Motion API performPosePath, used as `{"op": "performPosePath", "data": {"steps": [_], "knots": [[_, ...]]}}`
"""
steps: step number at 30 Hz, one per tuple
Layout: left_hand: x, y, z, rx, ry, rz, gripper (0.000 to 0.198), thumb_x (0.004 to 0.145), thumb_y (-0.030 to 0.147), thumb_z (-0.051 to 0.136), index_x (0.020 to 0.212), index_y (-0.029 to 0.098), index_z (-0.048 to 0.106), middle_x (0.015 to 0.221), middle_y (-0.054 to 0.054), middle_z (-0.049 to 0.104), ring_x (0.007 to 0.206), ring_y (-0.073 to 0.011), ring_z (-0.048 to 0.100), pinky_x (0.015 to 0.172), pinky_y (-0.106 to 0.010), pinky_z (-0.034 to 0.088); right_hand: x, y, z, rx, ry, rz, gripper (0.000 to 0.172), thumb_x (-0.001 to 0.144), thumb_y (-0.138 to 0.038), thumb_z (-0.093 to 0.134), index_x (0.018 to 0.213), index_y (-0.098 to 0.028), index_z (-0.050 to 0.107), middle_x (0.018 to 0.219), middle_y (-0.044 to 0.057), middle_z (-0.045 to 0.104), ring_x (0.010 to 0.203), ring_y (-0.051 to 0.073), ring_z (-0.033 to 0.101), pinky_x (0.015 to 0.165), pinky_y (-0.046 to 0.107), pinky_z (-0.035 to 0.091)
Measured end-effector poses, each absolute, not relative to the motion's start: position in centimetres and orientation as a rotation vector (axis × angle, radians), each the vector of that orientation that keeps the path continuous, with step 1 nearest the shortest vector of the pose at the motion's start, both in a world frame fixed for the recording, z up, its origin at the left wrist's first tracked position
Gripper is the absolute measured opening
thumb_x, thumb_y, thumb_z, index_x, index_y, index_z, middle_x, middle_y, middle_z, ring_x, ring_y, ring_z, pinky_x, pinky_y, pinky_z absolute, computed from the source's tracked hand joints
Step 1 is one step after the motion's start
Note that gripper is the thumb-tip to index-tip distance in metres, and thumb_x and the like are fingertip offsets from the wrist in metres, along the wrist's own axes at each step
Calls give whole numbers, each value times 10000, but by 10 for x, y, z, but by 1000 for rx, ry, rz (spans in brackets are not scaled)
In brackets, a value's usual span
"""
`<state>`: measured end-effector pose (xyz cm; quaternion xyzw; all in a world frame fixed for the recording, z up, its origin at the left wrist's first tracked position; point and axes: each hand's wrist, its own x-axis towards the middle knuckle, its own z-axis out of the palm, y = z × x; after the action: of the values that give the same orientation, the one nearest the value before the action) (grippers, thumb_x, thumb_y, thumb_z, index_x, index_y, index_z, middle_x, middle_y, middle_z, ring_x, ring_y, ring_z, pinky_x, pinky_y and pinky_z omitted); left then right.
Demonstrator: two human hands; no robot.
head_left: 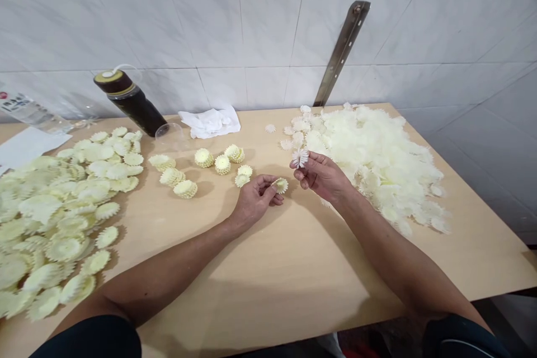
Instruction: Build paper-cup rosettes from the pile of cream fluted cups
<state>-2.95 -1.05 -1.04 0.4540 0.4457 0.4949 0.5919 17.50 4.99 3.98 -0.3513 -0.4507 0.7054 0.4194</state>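
Observation:
My left hand [254, 199] rests on the wooden table [293, 268] with its fingers pinched around a small pale yellow flower cup [281, 184]. My right hand [321, 176] is just to its right, holding a thin white petal piece [300, 157] between thumb and fingers, slightly above the yellow cup. The two hands are a few centimetres apart. A big heap of white petal pieces [377, 156] lies right behind and beside my right hand. Several assembled yellow flower cups [203, 165] stand in a loose row behind my left hand.
A wide spread of flat pale yellow petal discs [62, 212] covers the table's left side. A dark bottle [130, 99] leans near the tiled wall, beside a clear cup [170, 134] and a white cloth [212, 121]. A metal strip [342, 50] leans on the wall.

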Motion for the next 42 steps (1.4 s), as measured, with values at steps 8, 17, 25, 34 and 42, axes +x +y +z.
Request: {"op": "performPosePath", "data": {"steps": [8,17,25,34,42], "knots": [[-31,-10,-10,1023,1028,1147,552,833,564,857,1141,127,722,826,-92,792,702,-194,765,720,-338,659,190,59,45,-974,-1442,1511,357,833,-527,859,899,-204,724,827,43,733,671,162,676,530,274,597],[-29,-8,-6,946,1021,1168,540,808,530,884,1128,123,732,880,-102,811,762,-211,782,789,-375,669,223,52,65,-1329,-1901,17,116,972,-274,695,1020,-218,784,1245,148,696,956,291,713,791,469,627],[-30,-8,-5,974,988,1217,548,795,551,892,1114,147,703,897,-73,809,824,-211,785,885,-384,641,165,28,26,-915,-2210,263,145,1021,-317,699,1020,-263,835,999,72,746,806,191,705,684,322,572],[-34,-3,-10,953,969,1213,528,795,513,894,1104,135,691,891,-86,801,854,-211,769,867,-365,617,163,36,-1,-893,-2071,421,99,973,-333,777,991,-295,866,1013,55,792,826,199,751,729,330,616],[-33,-7,-4,976,950,1196,559,810,525,884,1149,130,681,891,-80,804,818,-202,770,890,-383,629,156,31,13,-1001,-1955,591,263,997,-414,725,815,-237,794,870,68,776,786,209,726,665,325,582]]}}
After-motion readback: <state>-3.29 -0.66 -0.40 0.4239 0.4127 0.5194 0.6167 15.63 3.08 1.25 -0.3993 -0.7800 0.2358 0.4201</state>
